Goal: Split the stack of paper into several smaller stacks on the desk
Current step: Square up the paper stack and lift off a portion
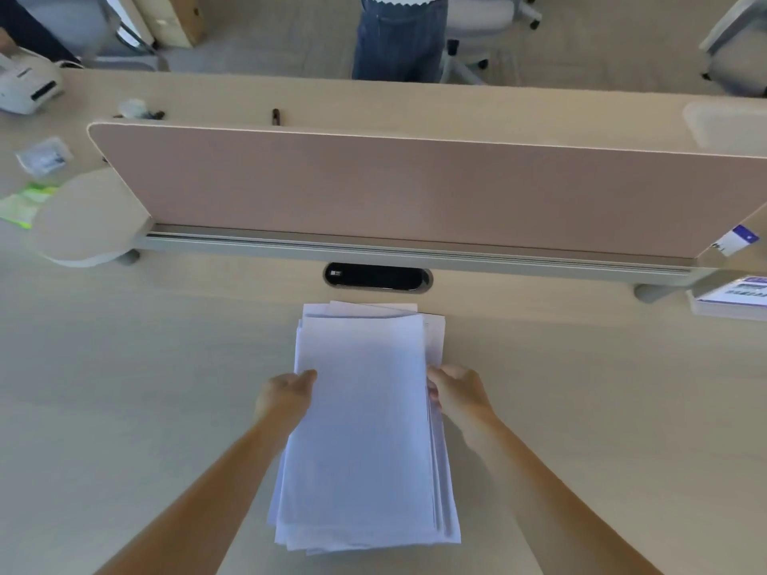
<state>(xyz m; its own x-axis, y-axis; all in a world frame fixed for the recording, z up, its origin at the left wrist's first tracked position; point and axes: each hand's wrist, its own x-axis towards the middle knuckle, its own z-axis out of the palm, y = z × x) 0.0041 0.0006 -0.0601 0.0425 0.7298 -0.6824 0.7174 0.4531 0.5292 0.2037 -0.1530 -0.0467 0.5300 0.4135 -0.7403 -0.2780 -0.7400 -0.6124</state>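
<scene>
Printer (29,87) at far left on the far side of the surface (124,367), white, partly cut off. Nearer: clear packet (43,157), green packet (25,205), then a round white lid-like disc (87,219) by the left end of the divider (415,193).

Left hand (286,398) grips the left long edge of the stack (361,429), thumb on top, fingers hidden under the sheets. Forearm bare, coming in from bottom left.

Stack sits mid-surface, straight ahead, long axis running away from the person. Still one pile, sheets fanned and misaligned, loose corners sticking out at far and near ends. Far end lies just short of the black cable grommet (377,276) below the divider rail.

Right hand (456,394) clamps the right long edge, opposite the left hand, fingers curled on the sheet edges.

Person in jeans (398,39) stands beyond the divider, chairs around. Booklets (734,298) at far right edge of the surface.
</scene>
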